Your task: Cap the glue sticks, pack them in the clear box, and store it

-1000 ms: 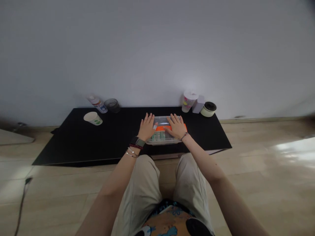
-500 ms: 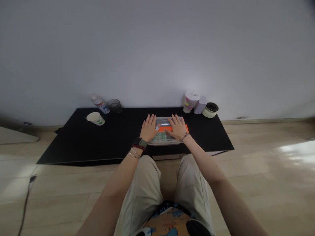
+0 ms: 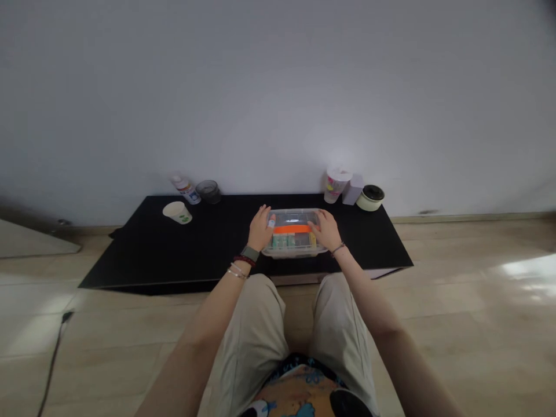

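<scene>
A clear plastic box (image 3: 299,251) with an orange handle (image 3: 290,229) across its lid rests near the front edge of the black cabinet top (image 3: 217,243). Through the lid I make out green-and-white items in its lower left part. My left hand (image 3: 259,230) is at the box's left side, thumb over the lid's edge. Round the right side, my right hand (image 3: 329,231) has its fingers at the edge and its thumb on the lid beside the handle. Both hands hold the box between them; their fingertips are partly hidden.
To the left stand a paper cup (image 3: 178,212), a white bottle (image 3: 186,189) and a dark glass (image 3: 209,191). A lidded plastic cup (image 3: 336,184), a pale box (image 3: 353,190) and a cream pot with a black lid (image 3: 369,200) stand at the back right, by the wall (image 3: 278,104).
My hands have slid from lying flat on the lid outward to the box's two sides, uncovering more of the lid and the handle. The view has shifted slightly.
</scene>
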Tool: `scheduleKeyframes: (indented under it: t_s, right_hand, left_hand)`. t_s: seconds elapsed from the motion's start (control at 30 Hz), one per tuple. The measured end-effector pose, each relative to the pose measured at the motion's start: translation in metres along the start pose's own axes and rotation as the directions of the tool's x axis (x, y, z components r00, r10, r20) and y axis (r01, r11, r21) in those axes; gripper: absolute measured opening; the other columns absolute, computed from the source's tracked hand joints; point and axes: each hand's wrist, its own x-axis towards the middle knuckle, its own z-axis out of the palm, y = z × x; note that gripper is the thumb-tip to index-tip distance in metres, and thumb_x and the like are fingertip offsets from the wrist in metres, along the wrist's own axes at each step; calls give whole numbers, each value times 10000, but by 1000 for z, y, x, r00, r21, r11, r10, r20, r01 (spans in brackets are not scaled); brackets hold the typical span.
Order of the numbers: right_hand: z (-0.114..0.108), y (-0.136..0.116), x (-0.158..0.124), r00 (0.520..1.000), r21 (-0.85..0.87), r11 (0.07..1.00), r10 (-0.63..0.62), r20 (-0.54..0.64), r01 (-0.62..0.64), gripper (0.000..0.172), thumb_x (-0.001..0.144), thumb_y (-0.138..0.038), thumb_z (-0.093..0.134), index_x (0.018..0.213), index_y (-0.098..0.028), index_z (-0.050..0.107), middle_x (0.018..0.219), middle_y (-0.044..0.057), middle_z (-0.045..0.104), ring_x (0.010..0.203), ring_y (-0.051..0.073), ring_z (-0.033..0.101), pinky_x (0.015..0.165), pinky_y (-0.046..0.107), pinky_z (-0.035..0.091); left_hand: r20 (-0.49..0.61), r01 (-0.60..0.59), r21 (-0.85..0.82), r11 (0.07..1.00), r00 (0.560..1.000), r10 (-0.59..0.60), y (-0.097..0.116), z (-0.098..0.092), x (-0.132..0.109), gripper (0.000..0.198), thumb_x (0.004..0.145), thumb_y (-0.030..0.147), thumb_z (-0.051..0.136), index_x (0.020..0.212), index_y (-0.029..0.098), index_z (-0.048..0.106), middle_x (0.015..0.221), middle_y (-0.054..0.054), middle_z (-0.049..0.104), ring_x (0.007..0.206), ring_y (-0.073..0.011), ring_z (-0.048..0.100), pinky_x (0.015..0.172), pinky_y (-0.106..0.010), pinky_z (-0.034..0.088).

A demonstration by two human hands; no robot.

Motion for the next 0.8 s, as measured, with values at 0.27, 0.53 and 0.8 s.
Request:
scheduleKeyframes:
  t_s: [0.27, 0.53, 0.8]
  right_hand:
    - [12, 47, -21, 905, 239, 878, 425, 16, -416, 688, 885, -591, 494, 1384, -118, 491, 1282, 224, 621, 1188, 305, 623, 1000, 460, 491]
    - [1, 24, -19, 847, 162, 831, 522, 101, -531, 586, 928, -516, 505, 1367, -128, 522, 1146, 174, 704, 1040, 279, 692, 925, 400, 523]
    - [-16, -6, -12, 855, -73, 864, 503, 128, -498, 525, 992, -376, 471, 1458, -134, 447, 1238, 174, 669, 1175, 294, 644, 982, 376, 483]
  left_hand:
    - [-54, 554, -202, 808, 817, -574, -20, -10, -20, 555, 840, 387, 661, 1313, 132, 521, 1377, -234, 562, 1273, -338, 564, 1089, -474, 429]
    - [-76, 507, -176, 844, 848, -525, -9, -13, -22, 617, 761, 269, 739, 1330, 151, 531, 1436, -181, 542, 1332, -303, 525, 1134, -425, 395]
    - [-41, 432, -36, 901, 900, -433, 4, -7, -29, 783, 792, 214, 697, 1505, 112, 388, 1526, -183, 452, 1397, -304, 461, 1191, -390, 341]
